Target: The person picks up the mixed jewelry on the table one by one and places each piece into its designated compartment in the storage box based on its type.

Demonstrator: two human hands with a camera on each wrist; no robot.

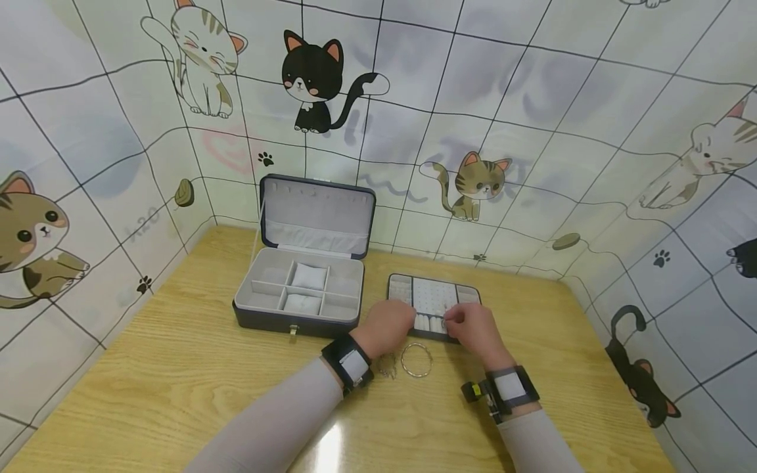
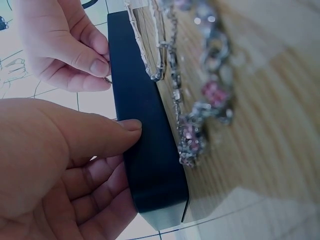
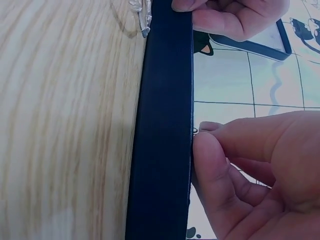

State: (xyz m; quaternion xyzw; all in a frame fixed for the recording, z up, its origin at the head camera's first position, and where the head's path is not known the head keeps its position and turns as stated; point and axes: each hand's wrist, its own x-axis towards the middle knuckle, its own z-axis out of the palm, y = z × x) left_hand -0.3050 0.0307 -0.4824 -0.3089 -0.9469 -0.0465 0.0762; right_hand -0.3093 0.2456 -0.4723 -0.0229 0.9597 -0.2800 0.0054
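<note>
Pinching a small ring (image 3: 195,130) in the right hand (image 1: 475,328), at the front edge of the jewelry tray (image 3: 164,130).
Gripping the jewelry tray's near left corner in the left hand (image 1: 386,328), working behind a bangle (image 1: 416,376) and bracelet (image 2: 192,132), beside an open box (image 1: 266,321).

Pale sleeves, black wristbands.
The plain, light greyish left sleeve (image 1: 275,417) meets a black left wristband (image 1: 336,349); the matching right sleeve (image 1: 541,440) stops just short of a black right wristband (image 1: 528,386). Both bands bear a whitish rectangular patch (image 1: 355,365). At nine o'clock from the right one juts a small black block (image 1: 468,394), marked yellow.
</note>
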